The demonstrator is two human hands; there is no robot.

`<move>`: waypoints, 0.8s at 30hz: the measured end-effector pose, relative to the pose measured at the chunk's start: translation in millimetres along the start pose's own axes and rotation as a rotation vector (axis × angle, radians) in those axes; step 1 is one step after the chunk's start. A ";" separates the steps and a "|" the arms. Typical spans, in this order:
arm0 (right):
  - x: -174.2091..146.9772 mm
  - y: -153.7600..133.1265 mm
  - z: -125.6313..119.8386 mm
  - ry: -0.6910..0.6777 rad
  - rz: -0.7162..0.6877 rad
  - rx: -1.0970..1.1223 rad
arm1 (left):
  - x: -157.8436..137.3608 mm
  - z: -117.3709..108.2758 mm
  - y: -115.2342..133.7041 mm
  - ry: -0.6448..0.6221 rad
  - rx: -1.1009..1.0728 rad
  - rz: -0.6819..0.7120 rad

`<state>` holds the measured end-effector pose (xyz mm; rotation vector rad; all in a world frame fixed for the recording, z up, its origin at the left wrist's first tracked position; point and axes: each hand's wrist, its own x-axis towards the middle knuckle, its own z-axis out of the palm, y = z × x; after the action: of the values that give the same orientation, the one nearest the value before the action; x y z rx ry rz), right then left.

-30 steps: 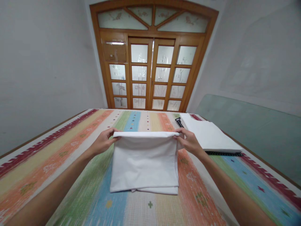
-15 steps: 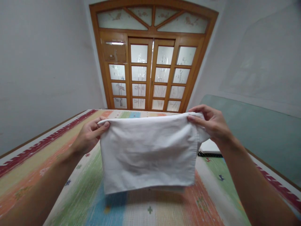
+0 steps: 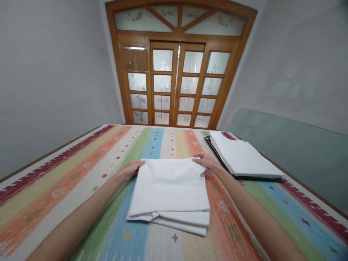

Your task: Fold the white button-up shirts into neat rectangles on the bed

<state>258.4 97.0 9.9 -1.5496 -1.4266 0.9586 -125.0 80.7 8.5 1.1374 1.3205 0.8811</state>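
A folded white garment (image 3: 170, 185) lies in several layers on the striped cover, its lower layers showing unevenly along the near edge. My left hand (image 3: 133, 169) pinches its far left corner, with the fingertips partly hidden under the fabric. At the far right corner, my right hand (image 3: 206, 161) grips the garment between thumb and fingers. Both forearms reach in from the bottom of the view, one on either side of it.
To the right lies a stack of folded white cloth (image 3: 244, 156) over a black piece with a patterned edge (image 3: 261, 178). The striped cover (image 3: 108, 217) spreads over a broad surface. A pale green panel (image 3: 293, 141) stands along the right side, and wooden glass doors (image 3: 176, 83) are behind.
The white garment, held up before me half a second ago, has come down onto the striped cover. Both hands have lowered with it and moved closer together. The stack at right is now uncovered.
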 end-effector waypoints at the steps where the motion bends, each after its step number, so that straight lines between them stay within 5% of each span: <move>1: 3.6 5.3 2.6 0.012 -0.004 -0.028 | 3.6 -0.4 -3.4 0.002 0.006 -0.007; 9: 13.8 22.4 4.1 0.050 -0.175 -0.366 | 15.5 -6.5 -4.4 0.132 0.104 0.000; 15: -16.1 8.4 17.0 0.073 -0.561 -0.665 | 2.7 -8.7 -8.1 0.280 0.640 0.511; 18: -49.0 2.5 46.2 -0.115 -0.635 -0.715 | -22.8 9.4 -11.1 0.092 0.841 0.710; 24: -83.0 5.5 85.4 -0.337 -0.648 -0.902 | -81.2 52.2 -16.2 -0.595 1.108 0.680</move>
<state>175.8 19.6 -27.4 -1.3311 -2.6153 0.1514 -82.9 -7.7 9.8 2.5677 0.8597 0.1132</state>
